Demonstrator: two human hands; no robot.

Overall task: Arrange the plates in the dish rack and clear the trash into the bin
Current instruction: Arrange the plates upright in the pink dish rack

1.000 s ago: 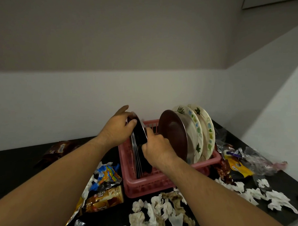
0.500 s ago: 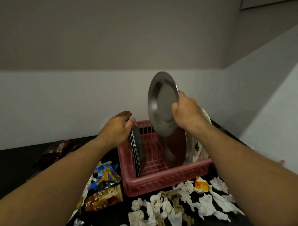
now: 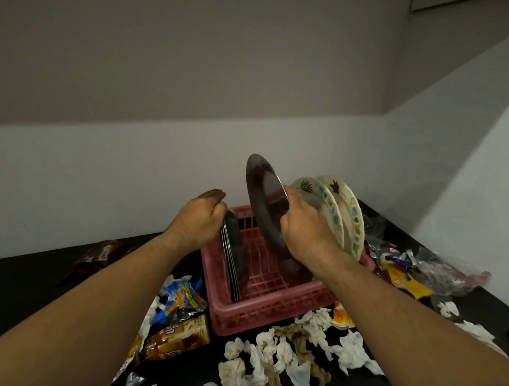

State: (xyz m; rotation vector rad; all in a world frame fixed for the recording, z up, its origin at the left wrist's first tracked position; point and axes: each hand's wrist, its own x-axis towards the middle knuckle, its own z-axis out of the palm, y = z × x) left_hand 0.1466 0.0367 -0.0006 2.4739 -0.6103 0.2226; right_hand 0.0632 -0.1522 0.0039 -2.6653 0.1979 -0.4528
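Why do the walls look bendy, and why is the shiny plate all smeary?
Head view: the wide-angle lens bends the wall lines near the edges; the light is dim, so the black counter hides detail; the metal plate in the right hand is smeared by motion, while the left hand gripping the plate stack and the crumpled tissues look sharper.

pink dish rack, dark steel plate, cream plates with green leaf prints, white crumpled tissues, black counter.
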